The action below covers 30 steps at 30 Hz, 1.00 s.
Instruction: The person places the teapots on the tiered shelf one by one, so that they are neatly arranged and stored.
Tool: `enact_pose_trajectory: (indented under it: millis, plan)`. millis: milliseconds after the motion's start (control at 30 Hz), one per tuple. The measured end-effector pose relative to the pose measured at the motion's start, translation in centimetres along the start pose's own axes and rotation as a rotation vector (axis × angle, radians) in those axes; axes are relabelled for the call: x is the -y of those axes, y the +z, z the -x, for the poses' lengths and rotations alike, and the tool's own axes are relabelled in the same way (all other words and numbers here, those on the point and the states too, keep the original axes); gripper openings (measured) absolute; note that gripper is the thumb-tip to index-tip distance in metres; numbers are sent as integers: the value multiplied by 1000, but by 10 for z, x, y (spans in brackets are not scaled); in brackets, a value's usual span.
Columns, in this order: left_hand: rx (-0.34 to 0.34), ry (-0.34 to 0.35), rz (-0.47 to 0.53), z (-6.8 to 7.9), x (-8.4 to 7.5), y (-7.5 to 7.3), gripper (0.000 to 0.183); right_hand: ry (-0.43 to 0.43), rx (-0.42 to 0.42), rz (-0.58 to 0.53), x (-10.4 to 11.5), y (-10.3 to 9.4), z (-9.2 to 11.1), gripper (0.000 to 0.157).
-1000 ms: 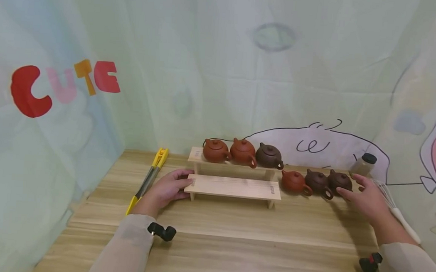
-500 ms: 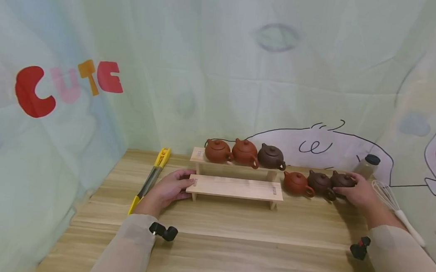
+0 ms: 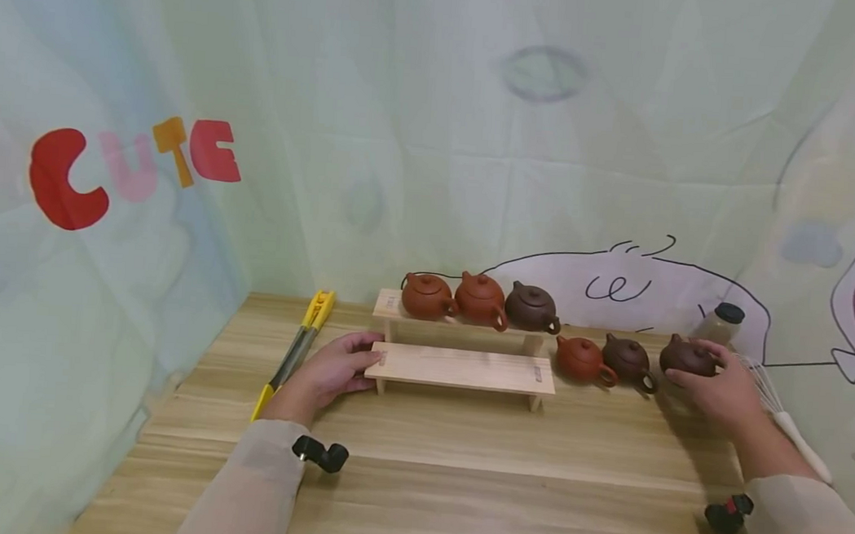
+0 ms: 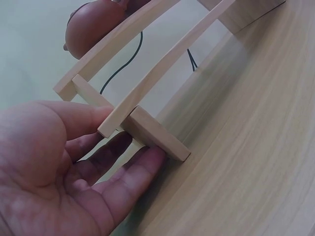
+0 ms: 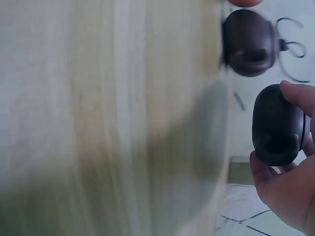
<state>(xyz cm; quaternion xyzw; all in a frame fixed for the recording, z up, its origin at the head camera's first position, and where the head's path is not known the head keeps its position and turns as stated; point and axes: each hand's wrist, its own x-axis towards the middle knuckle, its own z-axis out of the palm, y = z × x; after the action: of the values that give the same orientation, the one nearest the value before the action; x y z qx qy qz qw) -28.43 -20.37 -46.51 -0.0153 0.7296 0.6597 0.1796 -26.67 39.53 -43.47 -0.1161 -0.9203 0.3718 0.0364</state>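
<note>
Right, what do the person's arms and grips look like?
The left sleeve and right sleeve are plain, pale beige, ending near the wrist. A small black device sits beside the left one; the black unit beside the right one has a red patch. The left grip and right grip are bare, ungloved.

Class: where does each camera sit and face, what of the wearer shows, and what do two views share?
Head: worn on the head, facing forward and down over the table, front shelf and held teapot; left hand, right hand and sleeves show.
Left wrist: on that wrist, facing the front shelf's end; left hand shows.
Right wrist: on that wrist, facing the held teapot; right hand shows.
Shared: head and right wrist show the held teapot.
</note>
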Motion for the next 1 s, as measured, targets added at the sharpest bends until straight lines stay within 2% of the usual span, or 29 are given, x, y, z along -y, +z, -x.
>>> enact_pose_trajectory:
  millis: [200,367,467,633,1000]
  plan:
    - [5,3,-5,1,0,0,52,-46,-26,-53,16,-10,22,101]
    - [4,-5,-4,0,-1,0,51,-101,-26,-38,33,-2,43,100]
    - [6,-2,-3,-1,0,0,52,-107,15,-40,44,6,57,99]
    - [11,-1,-1,-1,1,1,52,-137,110,-79,63,21,74,99]
    - [12,-3,-3,-3,2,0,52,-289,205,-212,113,75,108,83]
